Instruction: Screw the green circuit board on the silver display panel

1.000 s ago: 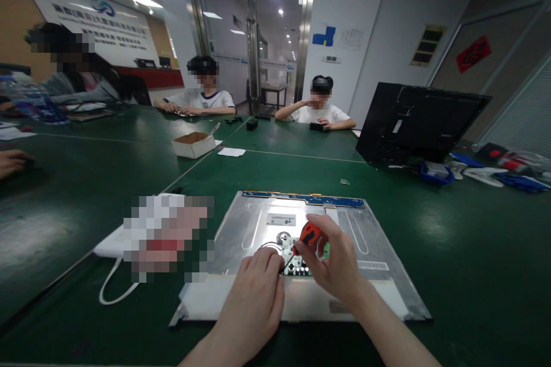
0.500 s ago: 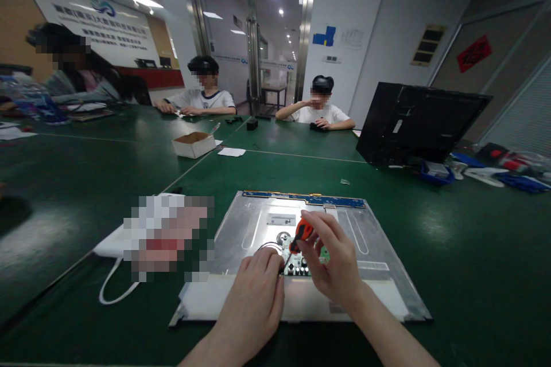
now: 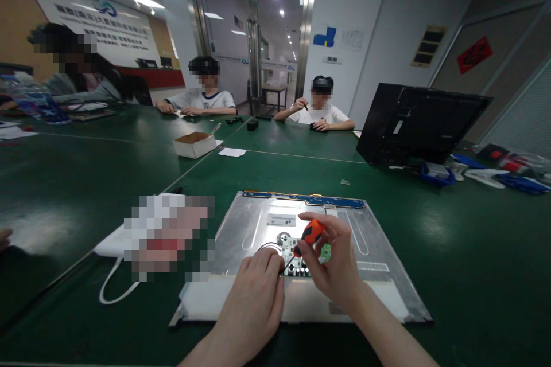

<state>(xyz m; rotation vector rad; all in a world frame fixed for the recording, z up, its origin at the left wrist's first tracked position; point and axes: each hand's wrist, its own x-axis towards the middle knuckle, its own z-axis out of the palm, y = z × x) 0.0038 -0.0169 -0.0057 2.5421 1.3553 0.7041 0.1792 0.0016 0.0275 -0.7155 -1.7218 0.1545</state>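
Note:
A large metal-backed screen panel [image 3: 235, 235] lies flat on the green table. Along its far edge runs a blue circuit strip [image 3: 344, 202]. My right hand [image 3: 340, 261] grips an orange and black screwdriver [image 3: 314, 231] by its handle, the shaft slanting down to the left. Under it is a small green circuit board [image 3: 294, 261] with round components, partly covered by my hands. My left hand [image 3: 256, 284] rests at the board's left side with fingers drawn together by the screwdriver's tip. What those fingers pinch is hidden. Thin dark wires [image 3: 270, 244] curve beside them.
A blurred-out white item [image 3: 112, 241] with a white strap lies left of the panel. Beyond stand an open cardboard box [image 3: 194, 145] and a black monitor [image 3: 417, 123] at the right, near a blue tray [image 3: 437, 173]. Several people sit across the table.
My right hand has shifted its fingers and the screwdriver handle slightly right, the handle now tilted more. My left hand stays put. A person opposite has lowered a hand from their face.

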